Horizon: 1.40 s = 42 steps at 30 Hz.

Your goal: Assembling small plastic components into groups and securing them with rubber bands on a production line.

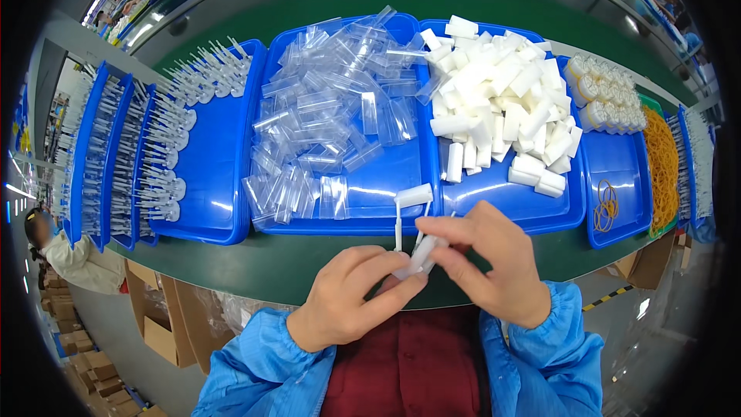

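In front of my body, my left hand and my right hand meet over a small whitish translucent piece. My left fingers and thumb close on its near end. The thumb and index finger of my right hand pinch at its upper right end; the fingers partly hide its shape. Just beyond my fingers, a white block rests by the front rim of a tray, and a thin white rod runs down from it toward my left hand. Whether the rod joins the held piece, I cannot tell.
Blue trays line the green table: clear plastic sleeves, white foam blocks, and small round capped parts above loose rubber bands. More orange bands lie right. White stemmed parts fill stacked trays left.
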Tool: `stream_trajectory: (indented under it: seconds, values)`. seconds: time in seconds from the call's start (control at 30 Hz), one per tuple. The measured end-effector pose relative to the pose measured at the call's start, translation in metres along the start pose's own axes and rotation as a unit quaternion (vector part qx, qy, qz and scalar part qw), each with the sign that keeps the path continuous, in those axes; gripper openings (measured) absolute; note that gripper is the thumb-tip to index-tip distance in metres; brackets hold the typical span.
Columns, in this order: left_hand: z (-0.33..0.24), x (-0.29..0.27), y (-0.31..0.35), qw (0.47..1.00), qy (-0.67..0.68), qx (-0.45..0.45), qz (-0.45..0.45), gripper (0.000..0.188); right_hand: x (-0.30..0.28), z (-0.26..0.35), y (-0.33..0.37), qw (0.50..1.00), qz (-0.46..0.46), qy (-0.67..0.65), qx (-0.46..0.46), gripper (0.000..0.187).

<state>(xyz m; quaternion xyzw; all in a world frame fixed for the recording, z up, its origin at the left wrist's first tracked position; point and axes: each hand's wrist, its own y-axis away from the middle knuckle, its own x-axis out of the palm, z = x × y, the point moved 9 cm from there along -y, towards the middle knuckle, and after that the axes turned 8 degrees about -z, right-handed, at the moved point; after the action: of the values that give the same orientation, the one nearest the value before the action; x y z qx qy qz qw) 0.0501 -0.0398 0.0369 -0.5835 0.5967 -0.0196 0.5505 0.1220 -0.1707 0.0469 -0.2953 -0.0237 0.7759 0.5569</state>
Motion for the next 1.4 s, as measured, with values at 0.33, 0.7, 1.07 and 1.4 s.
stream_trajectory:
  seconds: [0.33, 0.7, 1.07, 1.4]
  values:
    - [0.029, -0.01, 0.017, 0.978, 0.132, -0.131, -0.091, 0.048, 0.014, -0.015, 0.001, 0.995, 0.005, -0.088, 0.055, 0.033]
    - [0.036, -0.016, 0.02, 0.994, -0.027, -0.094, -0.044, 0.036, 0.068, -0.011, -0.035, 0.87, 0.153, 0.399, -0.247, 0.023]
    - [0.017, -0.016, 0.011, 0.999, -0.017, -0.024, -0.029, 0.037, 0.017, -0.037, -0.04, 0.986, -0.016, -0.096, 0.135, 0.023]
    - [0.011, -0.012, 0.003, 1.0, -0.016, -0.004, 0.013, 0.035, -0.014, -0.034, -0.028, 0.996, 0.032, -0.014, 0.081, 0.019]
